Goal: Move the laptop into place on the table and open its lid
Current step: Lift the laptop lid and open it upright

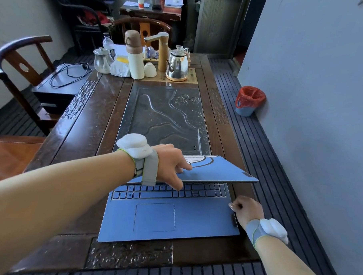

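Lid (214,170), half raised, is pinched by left hand (171,162); laptop (168,218) could be tipped if right hand (247,208), curled at its corner, is eased.

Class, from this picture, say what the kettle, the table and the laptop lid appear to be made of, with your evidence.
Kettle: polished metal, probably stainless steel; it mirrors its surroundings. Table: dark varnished wood, glossy with visible grain and carved panels. Laptop lid: smooth matte blue surface, plastic or coated metal; the look leaves that open.
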Demonstrator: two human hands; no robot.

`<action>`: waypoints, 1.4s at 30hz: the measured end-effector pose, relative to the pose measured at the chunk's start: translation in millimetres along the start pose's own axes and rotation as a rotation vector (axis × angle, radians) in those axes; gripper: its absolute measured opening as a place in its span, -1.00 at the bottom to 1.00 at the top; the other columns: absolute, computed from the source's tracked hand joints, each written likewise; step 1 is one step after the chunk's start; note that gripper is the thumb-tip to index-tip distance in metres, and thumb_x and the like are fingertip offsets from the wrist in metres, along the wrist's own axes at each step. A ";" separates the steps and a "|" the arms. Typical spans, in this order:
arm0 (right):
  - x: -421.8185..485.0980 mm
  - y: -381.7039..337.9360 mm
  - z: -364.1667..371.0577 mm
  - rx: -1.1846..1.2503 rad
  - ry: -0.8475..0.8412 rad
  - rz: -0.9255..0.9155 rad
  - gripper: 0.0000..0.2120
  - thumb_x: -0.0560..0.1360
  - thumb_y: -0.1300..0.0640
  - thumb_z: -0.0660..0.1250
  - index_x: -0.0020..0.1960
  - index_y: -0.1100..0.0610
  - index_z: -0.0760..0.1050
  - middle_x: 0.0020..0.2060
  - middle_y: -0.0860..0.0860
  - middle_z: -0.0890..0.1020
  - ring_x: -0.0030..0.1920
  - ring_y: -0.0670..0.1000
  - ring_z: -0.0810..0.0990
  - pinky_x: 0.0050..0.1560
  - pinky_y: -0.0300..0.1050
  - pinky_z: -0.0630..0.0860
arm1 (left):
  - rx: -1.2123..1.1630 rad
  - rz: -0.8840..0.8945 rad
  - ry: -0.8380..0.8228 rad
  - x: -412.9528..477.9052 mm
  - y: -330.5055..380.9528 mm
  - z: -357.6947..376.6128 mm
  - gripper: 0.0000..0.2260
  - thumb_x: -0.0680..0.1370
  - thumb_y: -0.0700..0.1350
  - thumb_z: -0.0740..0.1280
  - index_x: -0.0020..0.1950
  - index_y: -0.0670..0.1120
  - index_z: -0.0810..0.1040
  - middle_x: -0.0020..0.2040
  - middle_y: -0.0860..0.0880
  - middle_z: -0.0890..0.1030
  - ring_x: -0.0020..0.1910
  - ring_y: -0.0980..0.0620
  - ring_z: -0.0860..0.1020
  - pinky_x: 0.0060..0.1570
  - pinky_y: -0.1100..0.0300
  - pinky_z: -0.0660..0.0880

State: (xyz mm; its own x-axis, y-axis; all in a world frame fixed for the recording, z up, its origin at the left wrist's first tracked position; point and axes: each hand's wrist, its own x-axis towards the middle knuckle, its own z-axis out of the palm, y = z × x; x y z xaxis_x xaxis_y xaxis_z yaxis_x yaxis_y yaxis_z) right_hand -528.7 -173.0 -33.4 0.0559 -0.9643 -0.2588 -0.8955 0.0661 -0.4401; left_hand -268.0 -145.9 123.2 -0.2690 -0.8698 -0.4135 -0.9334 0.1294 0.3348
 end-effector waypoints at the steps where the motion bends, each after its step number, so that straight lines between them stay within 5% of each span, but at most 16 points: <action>1: 0.1 -0.4 0.2 -0.046 0.000 -0.034 -0.58 0.49 0.18 0.31 -0.47 0.03 0.23 -0.29 0.08 0.48 -0.20 0.11 0.38 -0.24 -0.15 0.25 | -0.009 0.004 -0.002 0.3 0.1 -1.6 -0.45 0.35 -0.02 0.40 0.36 0.06 0.47 0.23 0.06 0.64 0.17 0.10 0.59 0.25 0.12 0.50; 4: -0.3 -5.5 0.5 -0.228 -0.025 -0.140 -0.65 0.53 0.22 0.20 -0.40 0.06 0.25 -0.19 0.15 0.50 -0.04 0.17 0.44 -0.18 -0.12 0.23 | -0.023 0.012 -0.002 1.6 0.0 -4.1 -0.48 0.35 -0.03 0.40 0.32 0.04 0.51 0.18 0.03 0.66 0.14 0.13 0.60 0.23 0.12 0.52; 6: 0.6 -12.4 0.6 -0.322 -0.005 -0.225 -0.86 0.53 0.26 0.18 -0.16 0.20 0.48 -0.05 0.22 0.58 0.09 0.22 0.47 -0.12 -0.04 0.31 | -0.016 0.016 -0.009 1.6 -0.1 -3.1 -0.49 0.34 -0.03 0.40 0.30 0.04 0.54 0.06 0.00 0.69 0.08 0.12 0.61 0.20 0.09 0.54; 8: 2.4 -18.2 1.0 -0.440 -0.013 -0.250 -0.84 0.52 0.28 0.17 0.03 0.28 0.49 0.04 0.21 0.58 0.14 0.22 0.46 0.01 -0.02 0.40 | -0.015 0.020 -0.012 1.6 -0.5 -2.3 -0.51 0.34 -0.02 0.40 0.28 0.04 0.56 0.04 0.00 0.69 0.07 0.10 0.62 0.18 0.09 0.55; 17: 1.4 -18.8 4.2 -0.571 -0.047 -0.202 -0.77 0.51 0.31 0.14 0.13 0.21 0.45 0.12 0.12 0.54 0.19 0.14 0.44 0.00 -0.06 0.47 | -0.037 0.022 -0.040 3.4 -1.6 -10.5 -0.55 0.34 -0.05 0.39 0.24 0.04 0.58 0.16 0.01 0.68 0.11 0.08 0.63 0.16 0.09 0.56; 21: 2.1 -10.9 7.0 -0.508 -0.030 -0.202 -0.76 0.53 0.30 0.12 0.15 0.21 0.43 0.11 0.13 0.54 0.18 0.14 0.43 -0.12 -0.09 0.34 | -0.068 0.000 -0.012 5.8 -1.4 -26.9 -0.59 0.35 -0.09 0.37 0.21 0.04 0.61 0.12 0.06 0.69 0.01 0.22 0.62 0.19 0.22 0.53; 24: 1.4 -8.3 6.7 -0.491 -0.018 -0.229 -0.77 0.50 0.33 0.14 0.13 0.23 0.44 0.09 0.14 0.55 0.17 0.16 0.44 -0.03 -0.03 0.43 | -0.121 -0.005 0.035 9.2 -4.9 -39.6 -0.63 0.36 -0.13 0.36 0.16 0.02 0.64 -0.03 0.17 0.70 -0.38 0.41 0.53 -0.23 0.59 0.45; 26: 2.0 -8.2 7.0 -0.458 -0.007 -0.275 -0.75 0.44 0.40 0.18 0.08 0.27 0.48 0.03 0.19 0.58 0.13 0.21 0.47 -0.03 0.01 0.46 | -0.156 -0.012 0.074 11.8 -10.0 -47.7 -0.67 0.37 -0.14 0.37 0.11 0.01 0.67 -0.26 0.26 0.65 -0.54 0.36 0.47 -0.45 0.60 0.34; 30: 5.4 -9.0 8.1 -0.516 -0.039 -0.306 -0.71 0.38 0.44 0.19 0.07 0.25 0.45 0.05 0.16 0.56 0.13 0.19 0.44 -0.12 -0.06 0.35 | -0.218 -0.062 0.173 16.7 -21.4 -61.9 -0.76 0.36 -0.11 0.41 0.00 0.02 0.72 -0.28 0.07 0.73 -0.42 0.22 0.49 -0.36 0.48 0.46; 34: 10.2 -9.3 9.5 -0.561 -0.037 -0.330 -0.72 0.44 0.41 0.14 0.09 0.22 0.44 0.09 0.13 0.55 0.15 0.15 0.42 -0.13 -0.13 0.23 | -0.271 -0.077 0.240 19.4 -28.1 -72.2 -0.81 0.36 -0.09 0.45 -0.04 -0.01 0.73 -0.35 0.10 0.66 -0.44 0.25 0.49 -0.34 0.43 0.44; 38: 9.7 -9.0 9.0 -0.546 -0.025 -0.312 -0.72 0.45 0.41 0.14 0.10 0.22 0.45 0.10 0.14 0.56 0.16 0.16 0.43 -0.08 -0.08 0.33 | -0.272 -0.080 0.294 20.2 -30.4 -78.3 -0.79 0.38 -0.07 0.47 -0.01 -0.06 0.72 -0.16 -0.05 0.71 -0.27 0.15 0.52 -0.22 0.39 0.45; 42: 8.5 -10.3 7.7 -0.565 -0.034 -0.305 -0.73 0.46 0.39 0.15 0.10 0.19 0.43 0.11 0.10 0.54 0.18 0.12 0.41 -0.03 -0.10 0.37 | -0.244 -0.084 0.397 21.7 -32.1 -87.3 -0.79 0.38 -0.04 0.48 -0.02 -0.06 0.72 -0.18 -0.02 0.69 -0.28 0.15 0.51 -0.24 0.46 0.43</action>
State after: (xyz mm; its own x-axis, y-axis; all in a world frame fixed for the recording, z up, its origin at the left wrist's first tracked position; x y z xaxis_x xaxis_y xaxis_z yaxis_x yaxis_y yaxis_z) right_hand -515.6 -179.9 -37.6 0.3502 -0.9093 -0.2247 -0.9313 -0.3637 0.0201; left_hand -223.2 -210.5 177.4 -0.0386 -0.9934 -0.1076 -0.8520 -0.0236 0.5230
